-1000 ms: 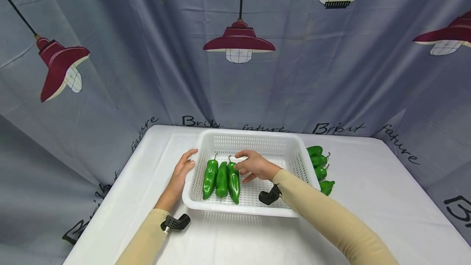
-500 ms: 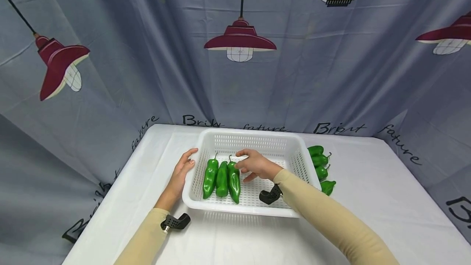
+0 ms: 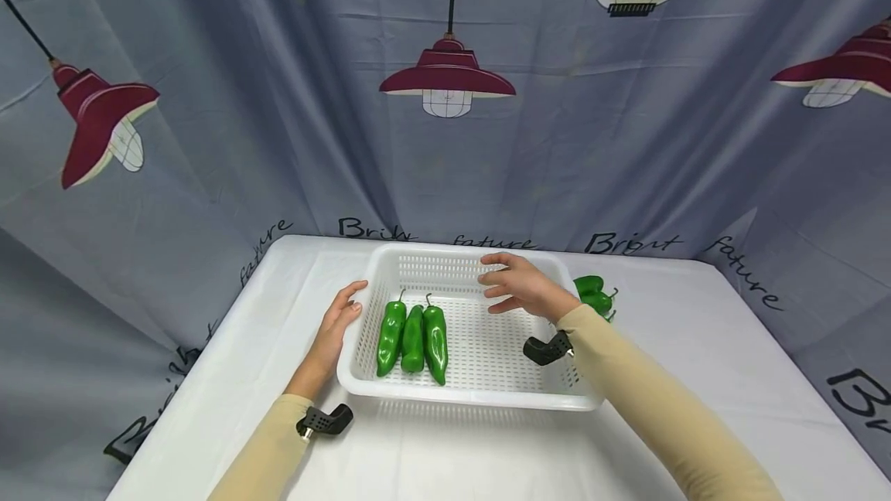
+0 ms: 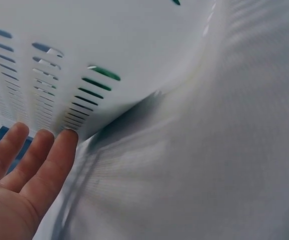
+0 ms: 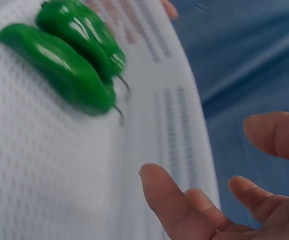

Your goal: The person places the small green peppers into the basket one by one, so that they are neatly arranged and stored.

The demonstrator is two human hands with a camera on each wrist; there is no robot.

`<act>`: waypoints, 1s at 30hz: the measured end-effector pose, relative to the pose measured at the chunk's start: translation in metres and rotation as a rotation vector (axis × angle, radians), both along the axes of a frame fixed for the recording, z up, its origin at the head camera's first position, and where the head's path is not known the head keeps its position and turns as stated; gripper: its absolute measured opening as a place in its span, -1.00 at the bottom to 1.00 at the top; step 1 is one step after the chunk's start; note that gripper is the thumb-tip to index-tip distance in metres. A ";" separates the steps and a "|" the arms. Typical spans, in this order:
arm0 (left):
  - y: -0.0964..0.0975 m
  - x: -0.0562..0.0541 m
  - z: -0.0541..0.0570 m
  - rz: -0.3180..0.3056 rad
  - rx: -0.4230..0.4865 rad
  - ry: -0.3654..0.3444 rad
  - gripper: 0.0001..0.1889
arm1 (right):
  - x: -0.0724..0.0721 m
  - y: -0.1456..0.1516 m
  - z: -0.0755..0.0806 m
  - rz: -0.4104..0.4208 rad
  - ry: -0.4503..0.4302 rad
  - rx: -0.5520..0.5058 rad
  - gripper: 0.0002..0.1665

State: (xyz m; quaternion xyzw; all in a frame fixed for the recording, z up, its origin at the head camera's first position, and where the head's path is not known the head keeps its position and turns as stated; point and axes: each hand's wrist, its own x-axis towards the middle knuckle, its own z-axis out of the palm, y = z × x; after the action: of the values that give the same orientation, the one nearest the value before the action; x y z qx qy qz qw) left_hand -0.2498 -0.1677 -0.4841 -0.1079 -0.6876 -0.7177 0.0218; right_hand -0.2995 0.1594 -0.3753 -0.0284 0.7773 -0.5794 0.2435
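Three glossy green peppers (image 3: 413, 339) lie side by side in the left part of a white perforated plastic basket (image 3: 466, 399). My left hand (image 3: 332, 335) is at the basket's left side; in the left wrist view its extended fingers (image 4: 52, 165) are right at the slotted outer wall. Over the right half of the basket hangs my right hand (image 3: 527, 284), fingers spread and holding nothing. The right wrist view has the peppers (image 5: 64, 65) in the basket, away from the spread fingers (image 5: 159, 195).
More green peppers (image 3: 595, 296) lie on the white tablecloth (image 3: 682, 346) just outside the basket's right end, partly hidden by the right arm. A grey-blue curtain (image 3: 445, 168) printed with lamps hangs behind the table.
My right hand has left the rightmost pepper in the basket and moved right and up, fingers spread. My left hand stays at the basket's left side; the peppers in the basket lie as before.
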 end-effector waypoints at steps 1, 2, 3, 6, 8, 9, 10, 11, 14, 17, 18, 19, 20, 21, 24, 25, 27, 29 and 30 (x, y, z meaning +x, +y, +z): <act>0.000 0.000 0.000 -0.001 -0.003 0.000 -0.52 | 0.000 0.007 0.003 -0.010 0.003 -0.005 -0.22; -0.001 0.000 0.001 -0.004 -0.002 0.002 -0.52 | -0.001 0.015 0.005 -0.022 0.005 -0.010 -0.23; -0.001 0.000 0.001 -0.003 -0.004 0.001 -0.52 | -0.001 0.023 0.007 -0.032 0.007 -0.012 -0.22; -0.002 0.000 0.002 0.002 -0.007 -0.002 -0.52 | 0.000 0.044 0.014 -0.047 0.022 -0.005 -0.19; -0.002 0.000 0.002 0.007 -0.009 -0.005 -0.52 | 0.002 0.058 0.019 -0.060 0.026 0.004 -0.17; -0.002 0.000 0.002 0.009 -0.010 -0.008 -0.52 | 0.003 0.064 0.021 -0.065 0.032 0.008 -0.16; -0.002 0.000 0.002 0.006 -0.009 -0.007 -0.52 | 0.005 0.071 0.023 -0.070 0.037 0.010 -0.15; -0.002 0.000 0.002 0.006 -0.008 -0.006 -0.52 | 0.005 0.078 0.025 -0.075 0.040 0.005 -0.14; -0.003 0.000 0.000 0.011 -0.010 -0.003 -0.51 | 0.010 0.100 0.029 -0.082 0.059 0.008 -0.11; -0.004 0.001 -0.001 0.009 -0.014 0.005 -0.51 | 0.014 0.120 0.030 -0.080 0.087 0.026 -0.09; -0.004 0.001 -0.002 0.007 -0.015 0.006 -0.51 | 0.016 0.126 0.029 -0.081 0.098 0.037 -0.08; -0.004 0.001 -0.003 0.006 -0.016 0.007 -0.51 | 0.018 0.133 0.028 -0.085 0.104 0.042 -0.07; -0.004 0.000 -0.003 0.001 -0.015 0.006 -0.51 | 0.019 0.138 0.027 -0.091 0.109 0.050 -0.06; -0.004 0.000 -0.004 -0.002 -0.014 0.006 -0.51 | 0.021 0.145 0.026 -0.093 0.116 0.054 -0.06; -0.003 -0.001 -0.004 -0.004 -0.015 0.002 -0.51 | 0.026 0.162 0.021 -0.110 0.115 0.064 -0.05; -0.003 -0.001 -0.004 -0.002 -0.016 0.001 -0.51 | 0.027 0.166 0.019 -0.118 0.113 0.068 -0.05; -0.003 -0.001 -0.004 -0.002 -0.019 -0.002 -0.51 | 0.030 0.175 0.014 -0.128 0.110 0.082 -0.04; -0.003 -0.002 -0.004 -0.001 -0.023 -0.006 -0.51 | 0.033 0.184 0.008 -0.145 0.104 0.094 -0.03; -0.002 -0.002 -0.004 -0.001 -0.026 -0.008 -0.51 | 0.035 0.188 0.005 -0.151 0.101 0.091 -0.03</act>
State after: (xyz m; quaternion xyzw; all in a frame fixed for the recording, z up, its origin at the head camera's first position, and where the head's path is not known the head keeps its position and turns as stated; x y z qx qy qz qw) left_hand -0.2515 -0.1701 -0.4883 -0.1055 -0.6970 -0.7090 0.0174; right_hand -0.2648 0.3475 -0.3700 0.0123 0.8141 -0.5580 0.1606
